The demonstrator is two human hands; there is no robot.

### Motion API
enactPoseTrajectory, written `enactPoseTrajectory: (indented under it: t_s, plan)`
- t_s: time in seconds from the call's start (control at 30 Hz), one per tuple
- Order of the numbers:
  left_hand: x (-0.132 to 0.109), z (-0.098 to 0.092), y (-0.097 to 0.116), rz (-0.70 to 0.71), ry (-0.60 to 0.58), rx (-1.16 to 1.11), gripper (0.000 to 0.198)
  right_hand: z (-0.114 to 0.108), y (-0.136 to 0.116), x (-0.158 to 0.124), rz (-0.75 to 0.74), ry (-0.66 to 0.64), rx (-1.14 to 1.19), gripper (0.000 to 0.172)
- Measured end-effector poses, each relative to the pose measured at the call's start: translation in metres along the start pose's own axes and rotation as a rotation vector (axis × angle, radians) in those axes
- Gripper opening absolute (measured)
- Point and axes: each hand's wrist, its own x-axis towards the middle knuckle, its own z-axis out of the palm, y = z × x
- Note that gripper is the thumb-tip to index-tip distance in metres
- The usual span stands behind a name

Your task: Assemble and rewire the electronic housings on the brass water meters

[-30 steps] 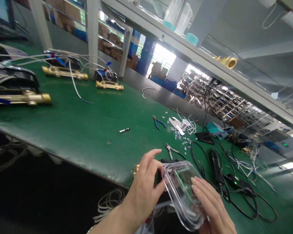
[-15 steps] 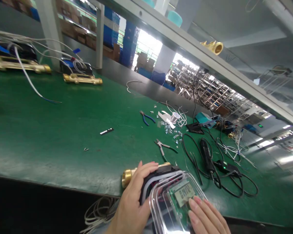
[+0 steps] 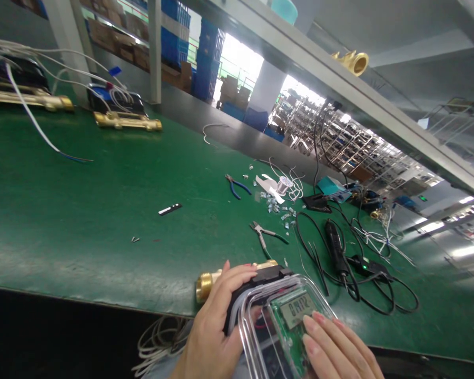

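A meter with a black housing (image 3: 274,272) and a threaded brass pipe (image 3: 205,287) sits at the bench's front edge. My left hand (image 3: 217,326) is wrapped round the housing and pipe, thumb on the near side. Tilted over the housing is a clear plastic cover (image 3: 256,321), with a green circuit board (image 3: 296,342) and a lit-looking display (image 3: 298,310) showing digits seen through it. My right hand (image 3: 335,345) grips the cover, its fingers together over the board below the display. The right thumb is hidden. Dark wires show inside, partly covered.
Beyond the meter lie grey-handled cutters (image 3: 263,237), blue-handled pliers (image 3: 237,187), small clear pieces (image 3: 276,205) and a wire spool (image 3: 284,185). A black corded tool (image 3: 335,247) lies right. Other brass meters (image 3: 126,121) stand back left. White cable (image 3: 158,342) hangs below the edge.
The view has shifted slightly. The cover sits a little closer over the housing, and the display digits read more clearly. Both hands keep their hold.
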Motion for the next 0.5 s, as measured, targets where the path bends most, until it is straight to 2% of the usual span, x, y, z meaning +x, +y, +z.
enactPoseTrajectory:
  t_s: [0.33, 0.5]
  plan:
    - [-0.003, 0.0, -0.004, -0.005, -0.044, -0.003, 0.033, -0.011, 0.005, 0.016, -0.069, -0.1, -0.023, 0.027]
    - [-0.001, 0.002, 0.002, -0.061, 0.001, -0.032, 0.027, -0.008, 0.001, 0.01, -0.03, -0.041, -0.007, 0.023]
